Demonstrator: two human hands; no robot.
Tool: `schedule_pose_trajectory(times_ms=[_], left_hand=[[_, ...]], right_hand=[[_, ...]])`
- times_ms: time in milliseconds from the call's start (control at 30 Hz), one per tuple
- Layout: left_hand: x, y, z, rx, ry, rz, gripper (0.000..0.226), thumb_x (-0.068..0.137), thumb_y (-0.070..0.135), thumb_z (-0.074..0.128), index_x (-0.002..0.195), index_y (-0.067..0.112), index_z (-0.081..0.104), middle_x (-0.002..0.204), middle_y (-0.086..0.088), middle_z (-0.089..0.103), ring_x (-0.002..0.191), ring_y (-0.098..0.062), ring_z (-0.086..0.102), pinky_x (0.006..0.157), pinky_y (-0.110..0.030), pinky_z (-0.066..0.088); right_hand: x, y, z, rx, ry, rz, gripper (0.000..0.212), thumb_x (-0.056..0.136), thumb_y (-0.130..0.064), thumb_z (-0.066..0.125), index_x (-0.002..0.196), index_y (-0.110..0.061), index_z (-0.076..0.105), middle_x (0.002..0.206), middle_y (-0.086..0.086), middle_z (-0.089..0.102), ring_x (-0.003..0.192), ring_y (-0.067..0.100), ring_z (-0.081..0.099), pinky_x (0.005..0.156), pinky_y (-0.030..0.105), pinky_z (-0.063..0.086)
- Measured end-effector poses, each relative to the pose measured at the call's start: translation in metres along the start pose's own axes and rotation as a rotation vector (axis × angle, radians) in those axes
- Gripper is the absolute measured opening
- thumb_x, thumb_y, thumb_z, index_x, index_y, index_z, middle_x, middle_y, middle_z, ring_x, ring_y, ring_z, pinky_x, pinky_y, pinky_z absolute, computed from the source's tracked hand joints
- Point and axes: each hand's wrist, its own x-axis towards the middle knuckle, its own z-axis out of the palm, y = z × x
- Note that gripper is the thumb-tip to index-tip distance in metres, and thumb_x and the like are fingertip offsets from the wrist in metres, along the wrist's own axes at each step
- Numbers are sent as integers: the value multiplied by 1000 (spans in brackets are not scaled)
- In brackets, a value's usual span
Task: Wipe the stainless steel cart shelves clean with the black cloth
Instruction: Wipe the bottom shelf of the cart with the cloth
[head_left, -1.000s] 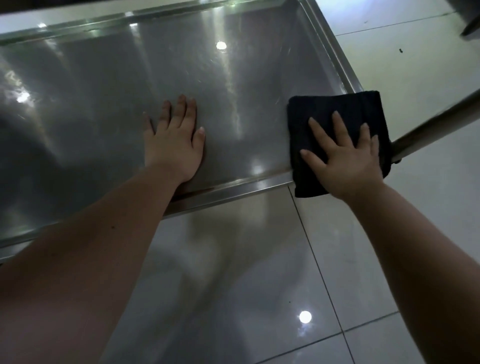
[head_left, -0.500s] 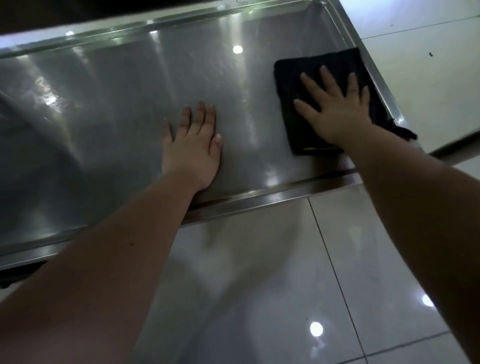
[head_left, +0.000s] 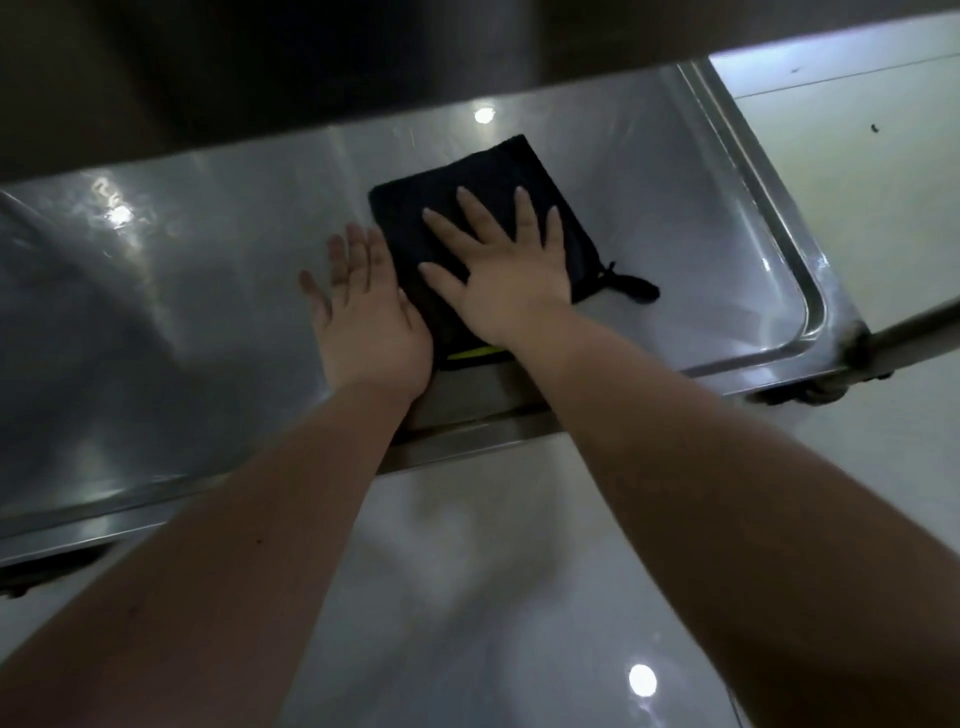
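Right hand (head_left: 511, 280) flat, fingers spread, pressing black cloth (head_left: 467, 192) onto cart shelf (head_left: 675, 218); left hand (head_left: 371, 322) flat, fingers together, just beside it.

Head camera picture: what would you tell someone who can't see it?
A person's right hand presses a folded black cloth flat on a shiny steel cart shelf. The left hand rests flat beside it.
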Motion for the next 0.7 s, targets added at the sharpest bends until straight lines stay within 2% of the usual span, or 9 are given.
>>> schedule_pose_trajectory(times_ms=[67,200,300,400,533,633,700], left_hand=[[2,0,1,25,-9,-35,59,101,23,27,155,12,7,164,-6,2,150,-25,-4,118,-53,-7],[6,1,5,77,-57,-18,56,101,28,21,156,17,9,164,0,4,150,-25,-1,117,-57,-4],[9,-1,7,88,-97,-14,56,102,29,17,156,19,6,164,3,2,150,-23,-1,118,-55,-4],[12,-6,7,78,-139,-13,56,102,29,17,156,21,4,164,4,0,150,-21,-2,117,-53,-4],[21,-9,-2,-42,-211,-44,52,105,24,22,156,20,12,164,5,4,150,-20,1,117,-50,1],[24,-12,-19,-341,-272,-178,48,105,16,24,153,11,22,163,-5,12,149,-24,10,119,-48,11],[18,-18,-34,-658,-188,-227,48,105,21,29,152,12,28,160,-6,22,147,-23,19,119,-39,16]], right_hand=[[3,36,-8,12,30,47,61,91,-73,21,148,-56,8,162,-18,1,149,36,-5,116,57,-5],[-10,137,-28,4,28,307,61,92,-73,23,148,-56,9,163,-15,2,148,38,-1,117,57,-2],[-36,161,-30,6,21,374,61,93,-71,20,150,-52,7,164,-12,0,148,39,-4,118,56,-5],[-59,119,-17,7,39,416,61,93,-71,16,150,-53,3,163,-13,-4,148,39,-7,117,58,-5],[-83,13,-1,13,-17,240,62,92,-70,14,150,-51,-2,163,-11,-9,146,42,-12,115,60,-8],[-89,-58,9,49,-103,119,62,96,-66,13,150,-47,-9,161,-10,-20,143,41,-24,110,60,-19],[-86,-60,0,206,-73,108,60,101,-54,24,154,-41,-1,163,-7,-11,147,38,-17,115,54,-15]])
